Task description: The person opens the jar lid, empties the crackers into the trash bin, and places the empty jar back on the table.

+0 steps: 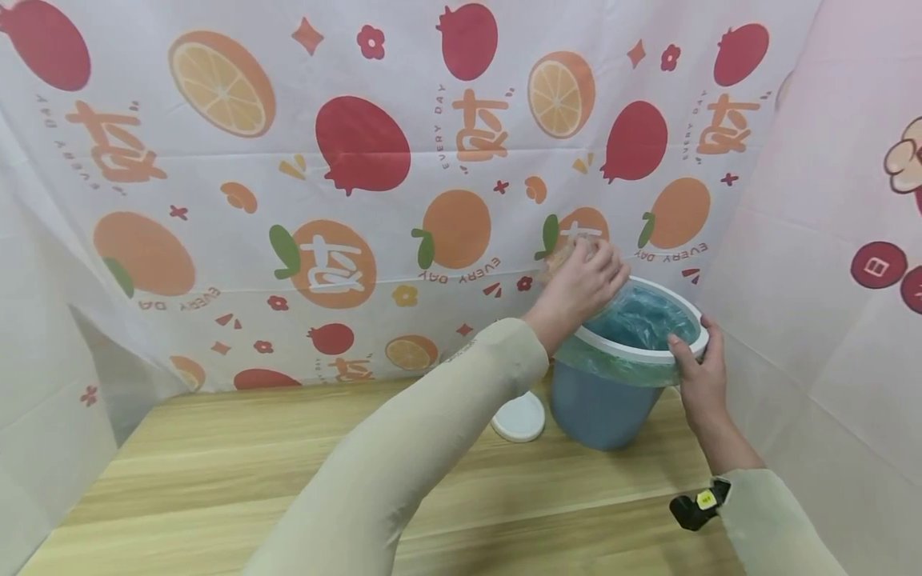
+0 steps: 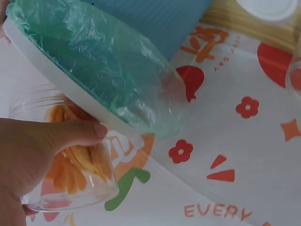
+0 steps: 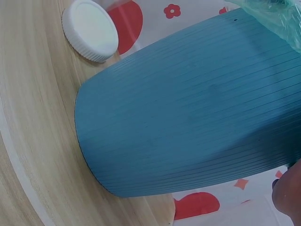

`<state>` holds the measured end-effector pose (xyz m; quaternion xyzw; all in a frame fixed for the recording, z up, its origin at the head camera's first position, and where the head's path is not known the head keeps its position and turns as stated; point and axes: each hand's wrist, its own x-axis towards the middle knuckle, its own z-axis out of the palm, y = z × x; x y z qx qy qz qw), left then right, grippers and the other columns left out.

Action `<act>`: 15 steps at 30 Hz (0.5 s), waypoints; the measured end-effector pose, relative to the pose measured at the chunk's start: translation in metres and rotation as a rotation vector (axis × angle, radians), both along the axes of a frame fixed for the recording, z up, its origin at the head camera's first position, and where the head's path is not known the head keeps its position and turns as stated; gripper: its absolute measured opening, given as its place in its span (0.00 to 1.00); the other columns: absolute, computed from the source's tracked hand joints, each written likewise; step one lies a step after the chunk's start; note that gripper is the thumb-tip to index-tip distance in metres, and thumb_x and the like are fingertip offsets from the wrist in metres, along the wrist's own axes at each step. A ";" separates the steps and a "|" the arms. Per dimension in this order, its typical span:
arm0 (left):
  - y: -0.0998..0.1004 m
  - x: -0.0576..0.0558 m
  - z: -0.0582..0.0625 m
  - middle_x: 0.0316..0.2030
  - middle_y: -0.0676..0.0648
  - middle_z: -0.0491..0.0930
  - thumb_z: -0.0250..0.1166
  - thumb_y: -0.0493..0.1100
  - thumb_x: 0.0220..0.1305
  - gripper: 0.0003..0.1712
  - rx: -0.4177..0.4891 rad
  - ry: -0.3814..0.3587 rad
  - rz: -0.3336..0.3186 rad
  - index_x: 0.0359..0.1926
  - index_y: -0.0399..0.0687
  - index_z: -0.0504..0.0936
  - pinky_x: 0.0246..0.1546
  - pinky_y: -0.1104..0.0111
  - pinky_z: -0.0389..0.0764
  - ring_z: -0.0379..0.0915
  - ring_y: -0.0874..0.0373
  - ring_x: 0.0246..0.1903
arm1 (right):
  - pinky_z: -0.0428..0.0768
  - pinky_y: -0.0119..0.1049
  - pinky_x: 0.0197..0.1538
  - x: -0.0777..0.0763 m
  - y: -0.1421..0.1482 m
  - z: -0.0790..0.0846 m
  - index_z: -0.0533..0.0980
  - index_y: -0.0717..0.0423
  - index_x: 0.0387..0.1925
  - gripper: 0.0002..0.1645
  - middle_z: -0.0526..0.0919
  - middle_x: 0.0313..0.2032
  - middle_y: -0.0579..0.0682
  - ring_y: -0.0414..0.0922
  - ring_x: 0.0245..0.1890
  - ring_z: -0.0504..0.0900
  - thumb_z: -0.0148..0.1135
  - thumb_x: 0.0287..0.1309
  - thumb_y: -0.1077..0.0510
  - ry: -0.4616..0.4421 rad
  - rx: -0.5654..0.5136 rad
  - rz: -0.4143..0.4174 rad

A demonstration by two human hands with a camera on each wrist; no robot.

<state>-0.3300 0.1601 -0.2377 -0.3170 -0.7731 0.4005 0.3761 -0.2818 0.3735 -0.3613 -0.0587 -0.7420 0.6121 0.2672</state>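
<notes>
My left hand [image 1: 585, 282] grips a clear jar [image 2: 91, 195] with orange, dried-looking pieces [image 2: 70, 172] inside. The jar is tipped, its threaded mouth down by the white rim [image 2: 61, 75] of a blue bin [image 1: 601, 404]. In the head view the left hand mostly covers the jar. A thin green bag [image 1: 641, 316] lines the bin and folds over its outside. My right hand [image 1: 702, 372] holds the bin's rim on the right side, thumb on top. Only a bit of that hand shows in the right wrist view.
On the wooden table [image 1: 288, 448], left of the bin, lies a white ridged lid [image 1: 519, 418]. Part of another clear container [image 2: 295, 77] shows at the left wrist view's edge. A fruit-printed sheet [image 1: 403, 256] hangs close behind; a pale wall [image 1: 807, 336] stands at right.
</notes>
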 end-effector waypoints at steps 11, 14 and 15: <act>0.001 0.001 0.009 0.72 0.40 0.59 0.72 0.54 0.57 0.59 -0.166 0.061 0.024 0.78 0.45 0.45 0.71 0.50 0.65 0.54 0.45 0.71 | 0.52 0.49 0.81 -0.001 -0.002 0.000 0.44 0.38 0.80 0.43 0.52 0.79 0.50 0.48 0.77 0.55 0.52 0.73 0.44 -0.007 0.008 -0.012; 0.001 0.001 0.010 0.72 0.39 0.58 0.74 0.52 0.54 0.60 -0.185 0.086 0.003 0.77 0.45 0.46 0.72 0.50 0.63 0.53 0.44 0.72 | 0.52 0.49 0.81 -0.001 -0.001 0.000 0.44 0.38 0.80 0.43 0.52 0.79 0.50 0.48 0.77 0.55 0.52 0.72 0.44 -0.005 0.008 -0.019; 0.001 0.002 0.010 0.73 0.39 0.57 0.74 0.51 0.54 0.60 -0.194 0.090 -0.002 0.77 0.45 0.46 0.72 0.50 0.62 0.52 0.43 0.72 | 0.52 0.49 0.81 -0.001 -0.001 0.000 0.45 0.38 0.80 0.43 0.52 0.79 0.50 0.48 0.76 0.55 0.52 0.72 0.44 -0.004 0.009 -0.023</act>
